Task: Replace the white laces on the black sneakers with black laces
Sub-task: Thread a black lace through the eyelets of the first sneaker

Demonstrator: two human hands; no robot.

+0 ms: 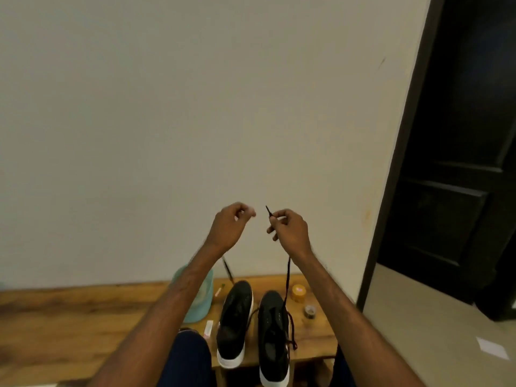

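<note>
Two black sneakers with white soles stand side by side on a wooden bench: the left sneaker and the right sneaker. A black lace rises taut from the right sneaker to my right hand, which pinches it near the tip, high above the shoes. My left hand is raised beside it with its fingers curled. A second black strand climbs from the shoes and passes behind my left wrist. No white lace is in view.
On the bench sit a teal container, an orange jar, a small tape roll and a small packet. A plain wall stands behind. At the right are a dark door and a white paper on the floor.
</note>
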